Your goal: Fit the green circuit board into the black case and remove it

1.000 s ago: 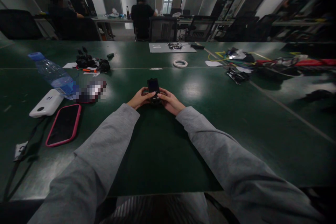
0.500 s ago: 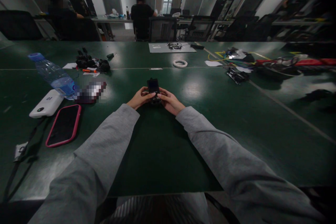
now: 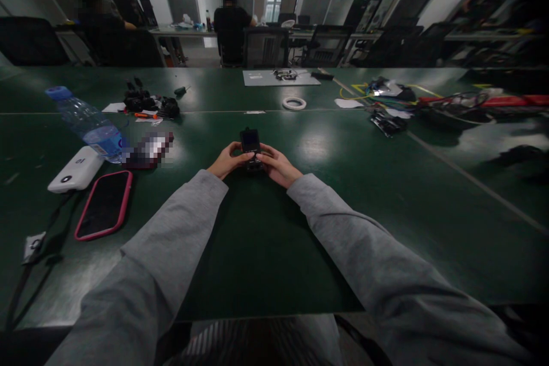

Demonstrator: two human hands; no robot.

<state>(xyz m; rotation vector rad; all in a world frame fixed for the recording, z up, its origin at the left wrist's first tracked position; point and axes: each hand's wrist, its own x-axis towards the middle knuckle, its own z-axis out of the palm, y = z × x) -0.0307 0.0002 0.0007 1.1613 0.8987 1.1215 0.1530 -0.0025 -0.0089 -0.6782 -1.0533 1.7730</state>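
Observation:
Between my hands is a small black handheld device (image 3: pixel 250 140) with a dark screen on its upper part and buttons below. My left hand (image 3: pixel 229 159) grips its left side, the thumb lying on the button area. From the right side my right hand (image 3: pixel 277 163) holds it too, its thumb on the lower front near the buttons. The fingers behind the device are partly hidden. It is held upright, screen facing me, over the middle of the green table (image 3: pixel 266 240); whether its base touches the table I cannot tell.
To the left are a pink-edged phone (image 3: pixel 104 206), a white power bank (image 3: pixel 77 170) with a cable, and a tilted-looking water bottle (image 3: pixel 88 126). A white tape roll (image 3: pixel 294 103) lies beyond my hands. Cables and parts (image 3: pixel 388 91) clutter the right. People sit at a far desk.
The device's screen looks slightly brighter and bluish now. Both hands have stayed in nearly the same place, still gripping it.

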